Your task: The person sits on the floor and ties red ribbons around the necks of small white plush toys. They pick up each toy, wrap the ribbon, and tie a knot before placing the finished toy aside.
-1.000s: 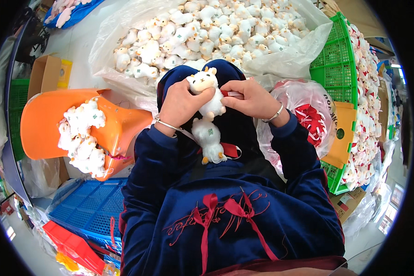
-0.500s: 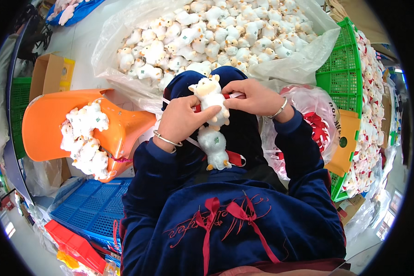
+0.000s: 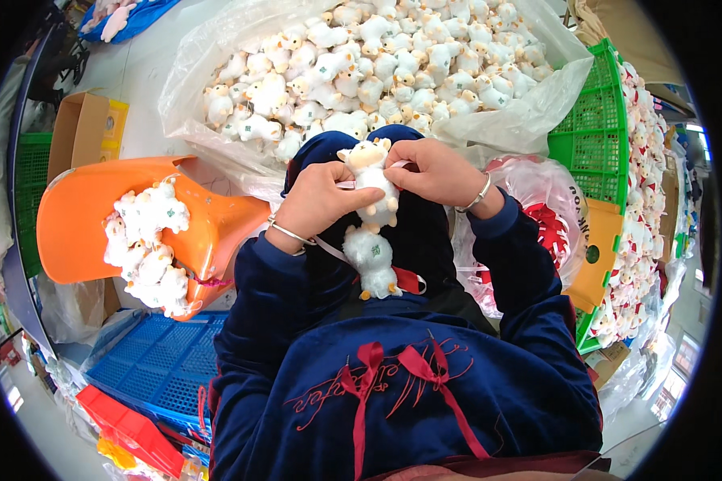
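Note:
Over my lap I hold a small white plush animal upright, with cream-coloured ears, face and feet. My left hand is closed on its side, the thumb across its body, with a white ribbon showing at the fingers. At the other side of the toy's neck, my right hand pinches a bit of white ribbon. Below, a second white plush animal lies on my lap, a green mark on its back. Next to it is a red fabric piece with a white loop.
Ahead, a large clear plastic sheet bears a heap of white plush animals. On my left, several more lie on an orange chair, above a blue crate. To my right are a plastic bag of red pieces and a green crate.
The held plush animal has shifted slightly right and down. Red fabric that showed beside its neck is now out of sight, and my right fingers have come in closer to the neck.

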Demonstrator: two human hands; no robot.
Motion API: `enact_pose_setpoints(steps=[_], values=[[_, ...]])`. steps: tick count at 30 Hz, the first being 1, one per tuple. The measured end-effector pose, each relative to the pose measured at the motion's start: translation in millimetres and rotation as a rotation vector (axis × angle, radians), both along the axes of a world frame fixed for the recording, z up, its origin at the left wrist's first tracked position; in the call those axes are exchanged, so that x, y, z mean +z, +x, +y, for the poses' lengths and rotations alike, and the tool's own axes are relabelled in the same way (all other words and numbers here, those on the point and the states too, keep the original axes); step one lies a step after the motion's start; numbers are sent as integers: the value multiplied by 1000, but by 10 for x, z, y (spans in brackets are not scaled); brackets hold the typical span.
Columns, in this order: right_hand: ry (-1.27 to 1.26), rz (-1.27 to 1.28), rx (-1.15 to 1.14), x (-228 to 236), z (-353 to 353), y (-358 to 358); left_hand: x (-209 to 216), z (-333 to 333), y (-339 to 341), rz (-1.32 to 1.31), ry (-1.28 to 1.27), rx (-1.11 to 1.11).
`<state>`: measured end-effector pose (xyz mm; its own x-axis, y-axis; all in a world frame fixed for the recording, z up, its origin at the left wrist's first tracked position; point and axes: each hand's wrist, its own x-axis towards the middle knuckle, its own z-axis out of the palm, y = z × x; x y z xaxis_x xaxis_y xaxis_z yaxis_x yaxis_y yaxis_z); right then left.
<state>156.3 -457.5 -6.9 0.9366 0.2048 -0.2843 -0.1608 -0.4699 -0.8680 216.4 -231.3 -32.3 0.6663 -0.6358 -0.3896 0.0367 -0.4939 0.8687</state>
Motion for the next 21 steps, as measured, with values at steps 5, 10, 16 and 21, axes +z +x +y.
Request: enact_pose_setpoints(steps=[5,10,16,21], values=[[-55,-55,22,62,-10,76,28,75,124,228,-137,-8],[-114,-129,-10,8,43,118,-144,55,215,209,-167,23],[-104,-180,17,-44,34,224,-64,-24,186,-113,-88,83],[-38,-170,-13,-71,35,224,-17,-24,290,356,-139,131]])
